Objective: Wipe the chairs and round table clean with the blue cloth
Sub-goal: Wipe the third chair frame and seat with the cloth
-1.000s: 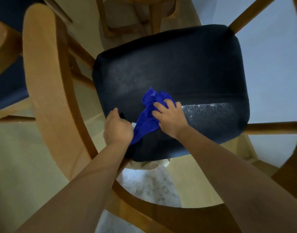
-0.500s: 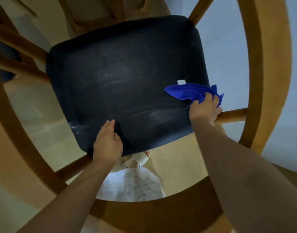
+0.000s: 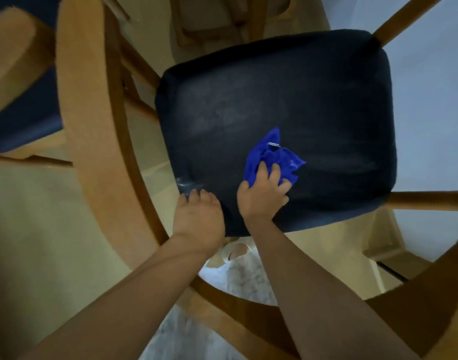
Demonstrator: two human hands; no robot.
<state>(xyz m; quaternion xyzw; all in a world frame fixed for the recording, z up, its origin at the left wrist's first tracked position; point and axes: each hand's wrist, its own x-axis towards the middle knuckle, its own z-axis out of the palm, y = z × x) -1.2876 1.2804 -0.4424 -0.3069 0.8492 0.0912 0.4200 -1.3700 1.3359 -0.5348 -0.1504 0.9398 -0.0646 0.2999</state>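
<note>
Cloth [image 3: 270,158] back mid seat [image 3: 248,100], R hand [image 3: 261,200] gripping it, L hand [image 3: 198,219] resting on edge

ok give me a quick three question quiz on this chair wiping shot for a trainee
1. Multiple choice: which hand grips the blue cloth? A left, B right, C both.
2. True or false: the cloth lies spread out flat with no hand on it.
3. Fill the gap: the left hand rests on the near-left corner of the dark ____.

Key:
1. B, the right hand.
2. False, it is bunched under the fingers.
3. seat.
</note>
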